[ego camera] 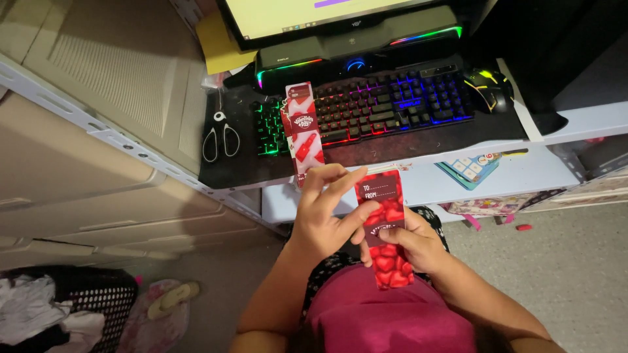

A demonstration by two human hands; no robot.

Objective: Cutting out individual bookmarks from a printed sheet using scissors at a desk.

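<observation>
A long red card strip with a heart pattern point(387, 216) is held upright in front of me. My right hand point(409, 247) grips it at its middle, thumb across the front. My left hand point(324, 212) has its fingers spread, and its index finger touches the strip's left edge near the top. A second strip of red and white cards point(302, 131) lies across the left end of the keyboard point(379, 104), just above my left hand.
Scissors point(220, 136) lie on the black desk mat left of the keyboard. A mouse point(489, 88) sits at the right, a monitor point(314, 16) behind. A blue card sheet point(472, 168) rests on the white shelf. A black laundry basket point(78, 294) stands low left.
</observation>
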